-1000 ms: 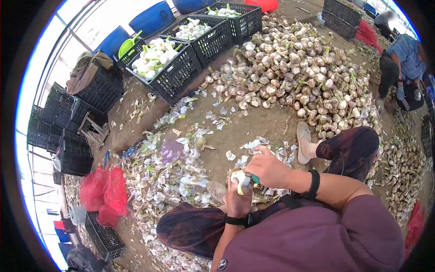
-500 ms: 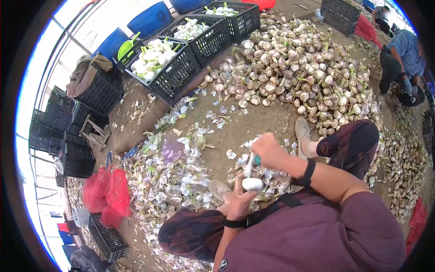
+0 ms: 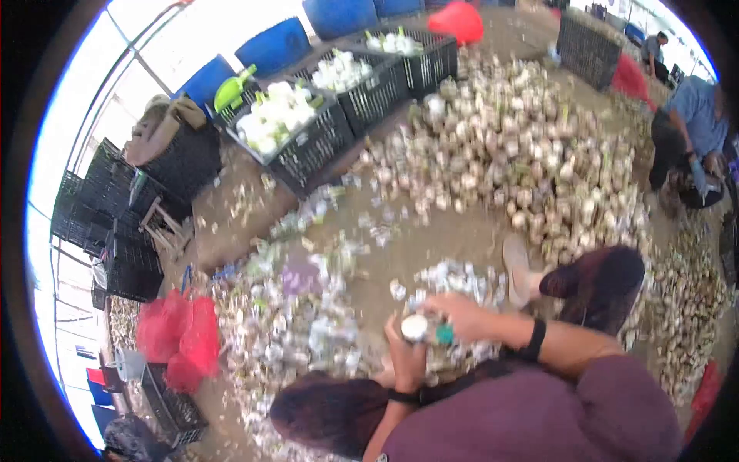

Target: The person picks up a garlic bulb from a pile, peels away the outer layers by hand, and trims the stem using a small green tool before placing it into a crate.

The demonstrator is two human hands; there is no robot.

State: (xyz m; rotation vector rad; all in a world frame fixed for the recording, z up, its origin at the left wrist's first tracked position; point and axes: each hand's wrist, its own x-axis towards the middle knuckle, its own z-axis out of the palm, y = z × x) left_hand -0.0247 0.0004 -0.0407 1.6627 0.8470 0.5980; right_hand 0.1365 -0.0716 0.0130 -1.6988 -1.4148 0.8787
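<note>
We held a peeled white bulb [image 3: 414, 327] in our left hand [image 3: 406, 358], fingers curled up around its underside, just above our lap and over the litter of skins [image 3: 308, 331]. Our right hand [image 3: 462, 314] was closed around a teal-handled tool [image 3: 444, 334], pressed right against the bulb. The picture was blurred, so we could not tell where the working end lay or whether it touched the bulb.

The main risk, as we judged it, was to the left fingers. They sat directly beside the tool, and a slip off the smooth bulb could carry its edge into them. The bulb also looked only lightly cupped, so a hard push might knock it down among the skins. The unpeeled pile [image 3: 523, 154] and the filled crates [image 3: 308, 146] lay well apart, and a co-worker [image 3: 689, 123] sat far off.
</note>
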